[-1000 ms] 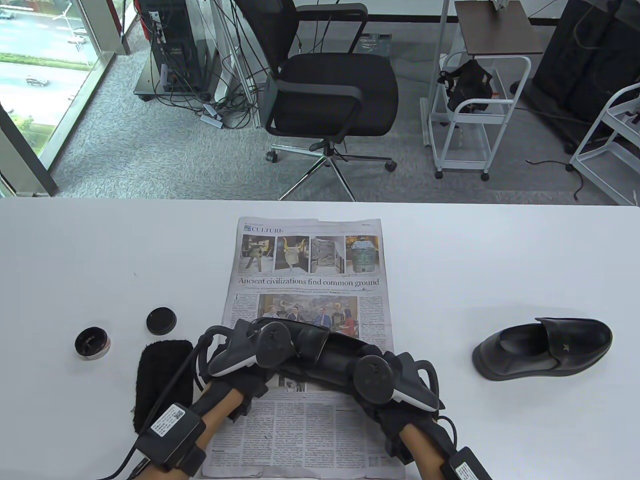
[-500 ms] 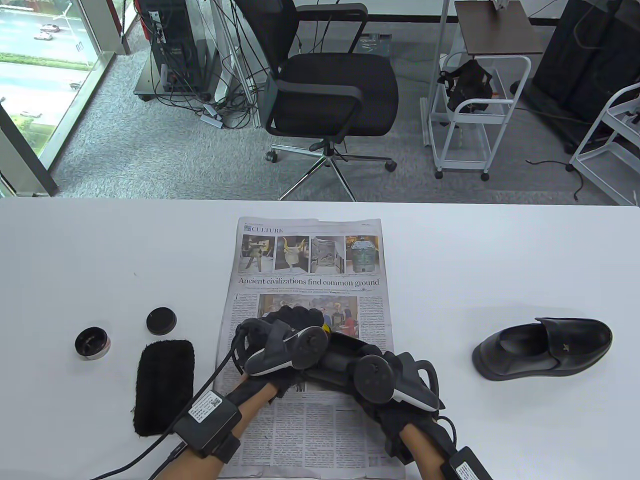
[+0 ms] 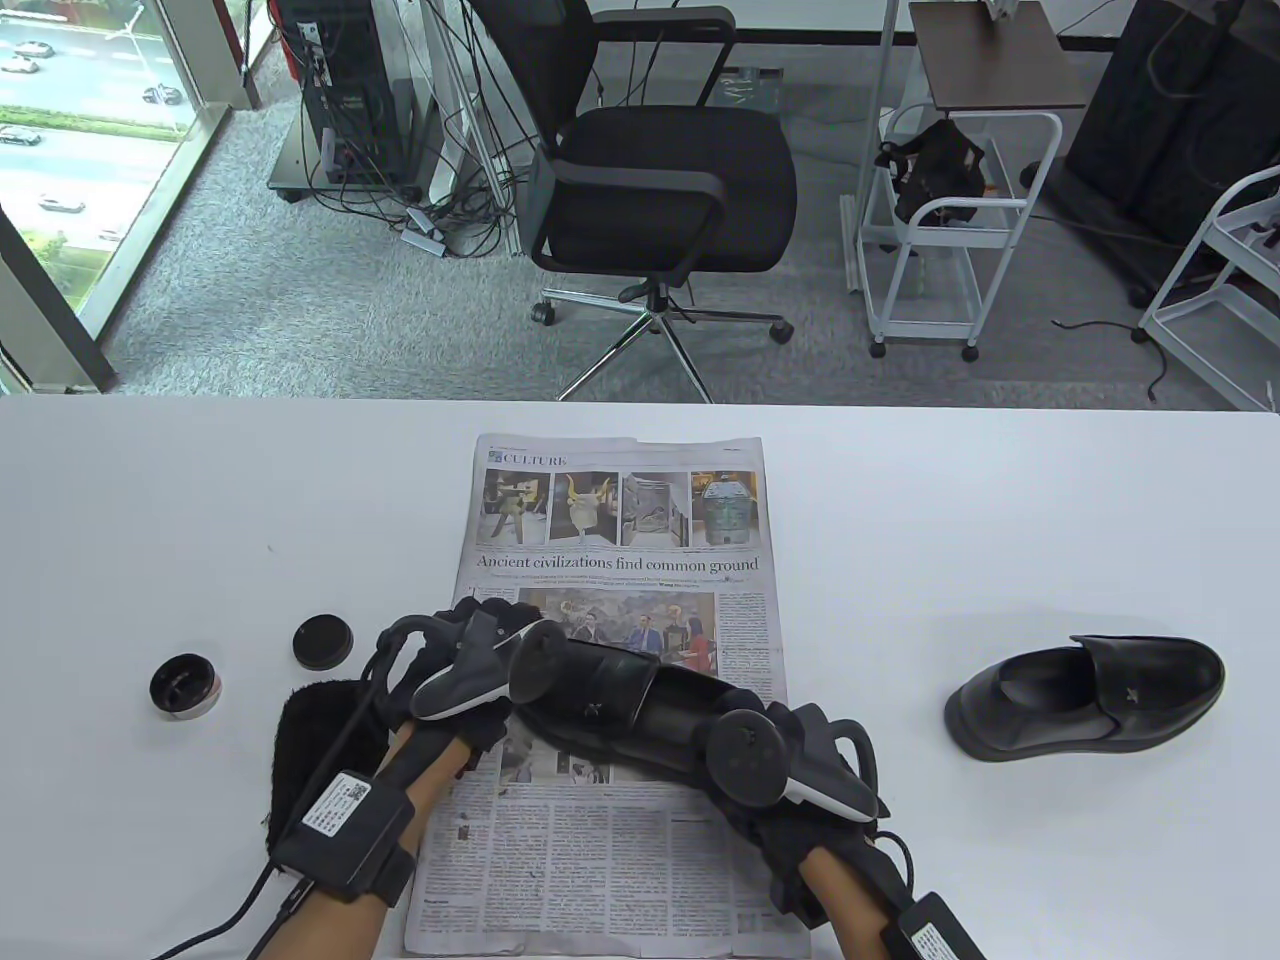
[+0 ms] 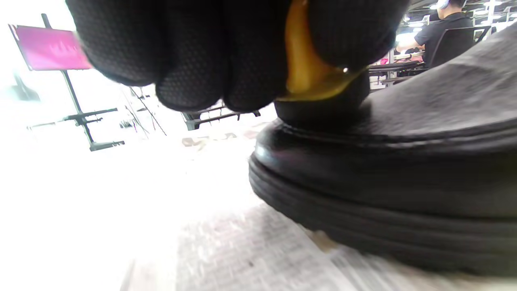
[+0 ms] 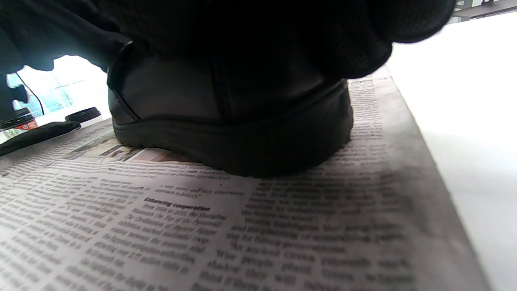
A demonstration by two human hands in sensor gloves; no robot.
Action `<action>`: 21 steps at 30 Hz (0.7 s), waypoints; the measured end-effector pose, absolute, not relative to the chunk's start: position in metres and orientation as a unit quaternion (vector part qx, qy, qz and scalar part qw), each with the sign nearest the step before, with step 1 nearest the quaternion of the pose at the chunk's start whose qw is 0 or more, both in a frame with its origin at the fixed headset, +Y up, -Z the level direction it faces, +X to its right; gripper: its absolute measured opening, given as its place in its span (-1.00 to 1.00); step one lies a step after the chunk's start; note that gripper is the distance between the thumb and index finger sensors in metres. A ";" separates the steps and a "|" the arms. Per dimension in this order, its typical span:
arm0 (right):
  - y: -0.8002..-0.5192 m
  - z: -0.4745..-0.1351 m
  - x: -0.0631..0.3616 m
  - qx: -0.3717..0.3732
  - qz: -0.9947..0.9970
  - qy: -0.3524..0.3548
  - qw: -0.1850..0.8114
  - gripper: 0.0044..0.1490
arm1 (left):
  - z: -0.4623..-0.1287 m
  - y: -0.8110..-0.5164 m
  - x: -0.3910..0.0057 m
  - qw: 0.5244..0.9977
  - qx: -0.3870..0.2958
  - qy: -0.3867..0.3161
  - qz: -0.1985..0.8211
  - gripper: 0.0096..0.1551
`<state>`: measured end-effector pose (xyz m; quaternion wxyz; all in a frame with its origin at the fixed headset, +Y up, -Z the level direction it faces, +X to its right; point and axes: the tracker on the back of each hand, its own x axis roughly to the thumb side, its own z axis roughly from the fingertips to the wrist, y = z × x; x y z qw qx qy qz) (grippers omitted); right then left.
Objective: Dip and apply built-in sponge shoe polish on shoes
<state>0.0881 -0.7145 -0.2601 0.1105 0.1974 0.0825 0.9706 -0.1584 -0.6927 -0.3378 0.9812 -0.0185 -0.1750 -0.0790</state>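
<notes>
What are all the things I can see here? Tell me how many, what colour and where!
shoe on the newspaper: 1, black, under both hands
shoe on the table: 1, black, right side, on the bare table
newspaper: 1, white with print and photos, middle of the table
polish tin: 1, black, open, left side
lid: 1, black, right of the tin
cloth: 1, black, fuzzy, left of the newspaper, partly under the left arm
sponge applicator: 1, yellow top, pressed on the shoe's toe
table: 1, white
office chair: 1, black, behind the table
left hand: black glove, grips the applicator
right hand: black glove, holds the shoe's heel end
</notes>
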 end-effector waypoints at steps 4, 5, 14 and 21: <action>-0.715 -0.260 0.088 0.195 0.971 0.083 0.112 -0.50 | -0.323 -0.693 -0.151 0.976 -0.054 -0.202 -0.054 -0.42; -0.715 -0.260 0.088 0.195 0.971 0.083 0.112 -0.50 | -0.318 -0.694 -0.147 0.974 -0.060 -0.212 -0.051 -0.42; -0.715 -0.260 0.088 0.196 0.971 0.084 0.110 -0.49 | -0.300 -0.678 -0.110 0.961 -0.068 -0.265 0.037 -0.41; -0.715 -0.260 0.088 0.196 0.971 0.085 0.112 -0.49 | -0.315 -0.676 -0.083 0.968 -0.001 -0.248 0.030 -0.39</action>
